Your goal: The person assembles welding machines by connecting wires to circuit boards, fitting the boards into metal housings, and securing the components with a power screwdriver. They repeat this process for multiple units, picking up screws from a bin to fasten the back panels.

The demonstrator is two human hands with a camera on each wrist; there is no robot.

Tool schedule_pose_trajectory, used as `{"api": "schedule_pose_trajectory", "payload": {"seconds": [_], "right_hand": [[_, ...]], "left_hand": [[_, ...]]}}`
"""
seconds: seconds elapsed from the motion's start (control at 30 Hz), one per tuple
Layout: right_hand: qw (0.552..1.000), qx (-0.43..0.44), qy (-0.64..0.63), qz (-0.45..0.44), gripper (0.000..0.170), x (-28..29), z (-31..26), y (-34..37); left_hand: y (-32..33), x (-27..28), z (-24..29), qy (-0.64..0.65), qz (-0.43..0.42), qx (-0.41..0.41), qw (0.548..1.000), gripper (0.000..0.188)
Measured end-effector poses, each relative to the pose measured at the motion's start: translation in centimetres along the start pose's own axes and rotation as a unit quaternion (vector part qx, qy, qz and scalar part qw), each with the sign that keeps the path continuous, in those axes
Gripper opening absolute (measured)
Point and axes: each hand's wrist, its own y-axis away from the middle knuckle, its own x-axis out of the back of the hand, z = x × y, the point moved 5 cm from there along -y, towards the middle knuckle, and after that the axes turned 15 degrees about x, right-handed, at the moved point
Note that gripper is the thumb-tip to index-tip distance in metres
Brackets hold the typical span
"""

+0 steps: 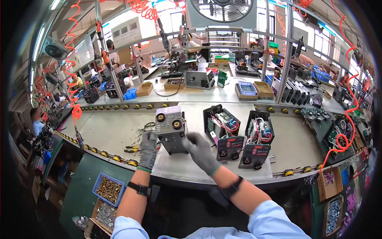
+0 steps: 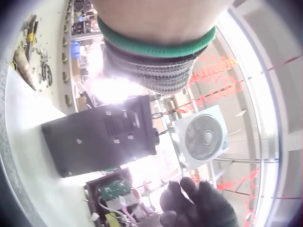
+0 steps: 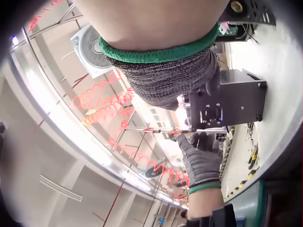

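Observation:
A dark metal machine housing (image 1: 171, 129) stands upright on the pale work surface between my gloved hands. Its perforated upper face carries two round brass-coloured sockets and a purple strip. My left hand (image 1: 148, 150) is close along its left side, fingers loosely bent, as the right wrist view also shows. On the other side my right hand (image 1: 200, 152) is by the lower right edge; its fingers (image 2: 187, 191) look relaxed in the left wrist view, with nothing between them. Right of it, two opened machines (image 1: 223, 133) (image 1: 256, 139) show boards and wires behind their labelled front panels.
Yellow-handled pliers (image 1: 132, 149) and loose screws lie left of the housing. A blue bin of brass fittings (image 1: 108, 189) stands at lower left. Rollers (image 1: 137, 106) line the back edge; a coiled red air hose (image 1: 346, 115) hangs at right.

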Motion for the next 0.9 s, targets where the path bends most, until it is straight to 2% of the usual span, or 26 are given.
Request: {"api": "schedule_pose_trajectory", "payload": {"seconds": [0.03, 0.1, 0.13, 0.17, 0.2, 0.23, 0.27, 0.3, 0.33, 0.37, 0.4, 0.43, 0.5, 0.53, 0.63, 0.7, 0.77, 0.8, 0.83, 0.9], "right_hand": [[0.998, 0.006, -0.018, -0.06, 0.039, 1.8, -2.3, 1.8], [0.995, 0.007, 0.0, -0.103, 0.028, 6.2, -6.2, 3.1], [0.994, 0.035, 0.029, -0.102, 0.027, 8.9, -6.5, 2.3], [0.991, 0.063, 0.057, -0.103, 0.025, 11.4, -6.9, 0.6], [0.986, 0.048, 0.126, -0.102, 0.025, 13.6, -7.5, -1.3], [0.975, 0.034, 0.195, -0.102, 0.025, 15.6, -7.9, -3.3], [0.952, 0.01, 0.279, -0.124, 0.027, 17.2, -6.3, -5.2], [0.922, -0.012, 0.359, -0.144, 0.03, 18.5, -3.9, -7.0], [0.92, -0.011, 0.361, -0.149, 0.03, 19.4, -1.4, -8.6], [0.887, -0.029, 0.423, -0.183, 0.037, 20.1, 1.7, -9.9], [0.848, -0.046, 0.481, -0.217, 0.044, 20.2, 4.0, -11.1], [0.847, -0.047, 0.48, -0.222, 0.044, 19.9, 5.3, -12.2], [0.814, -0.118, 0.485, -0.297, 0.055, 19.1, 8.5, -13.5], [0.8, -0.124, 0.48, -0.338, 0.053, 18.5, 9.7, -14.0], [0.774, -0.118, 0.483, -0.392, 0.048, 17.2, 12.5, -15.1], [0.776, -0.102, 0.482, -0.394, 0.044, 16.5, 12.8, -15.5], [0.762, -0.107, 0.49, -0.41, 0.041, 15.9, 12.7, -15.6], [0.763, -0.12, 0.484, -0.412, 0.04, 15.5, 12.4, -15.5], [0.761, -0.119, 0.487, -0.413, 0.04, 15.0, 11.9, -15.4], [0.669, -0.037, 0.503, -0.546, 0.037, 13.2, 11.0, -14.3]], "left_hand": [[1.7, -0.8, 2.0, 0.001, -0.004, 0.003, 1.0, 0.026], [8.3, -1.5, 11.3, 0.037, 0.1, -0.046, 0.993, 0.019], [10.0, -2.1, 11.7, 0.026, 0.036, 0.008, 0.999, 0.016], [11.2, -3.2, 10.5, 0.017, -0.014, 0.032, 0.999, 0.016], [12.7, -5.0, 9.6, -0.049, -0.06, -0.018, 0.997, 0.014], [14.5, -7.2, 9.0, -0.088, -0.104, -0.009, 0.991, 0.017], [15.9, -9.1, 9.0, -0.184, -0.118, -0.031, 0.975, 0.026], [16.7, -10.9, 7.3, -0.196, -0.137, -0.035, 0.97, 0.032], [17.0, -12.6, 5.6, -0.216, -0.152, -0.056, 0.963, 0.034], [17.1, -14.0, 4.0, -0.233, -0.154, -0.086, 0.956, 0.037], [17.3, -15.1, 3.7, -0.283, -0.155, -0.101, 0.941, 0.039], [17.5, -15.8, 3.5, -0.333, -0.157, -0.115, 0.923, 0.041], [17.6, -16.2, 3.2, -0.359, -0.175, -0.121, 0.909, 0.042], [17.8, -16.3, 3.1, -0.385, -0.195, -0.132, 0.892, 0.043], [17.2, -15.2, 2.8, -0.35, -0.188, -0.119, 0.91, 0.042], [16.4, -14.5, 2.9, -0.337, -0.176, -0.117, 0.917, 0.042], [15.7, -13.9, 2.5, -0.306, -0.17, -0.067, 0.934, 0.042], [15.4, -13.7, 2.0, -0.305, -0.173, -0.072, 0.934, 0.054], [15.4, -13.7, 1.7, -0.301, -0.172, -0.072, 0.935, 0.054], [14.9, -13.3, 1.5, -0.241, -0.162, -0.027, 0.957, 0.069]]}}
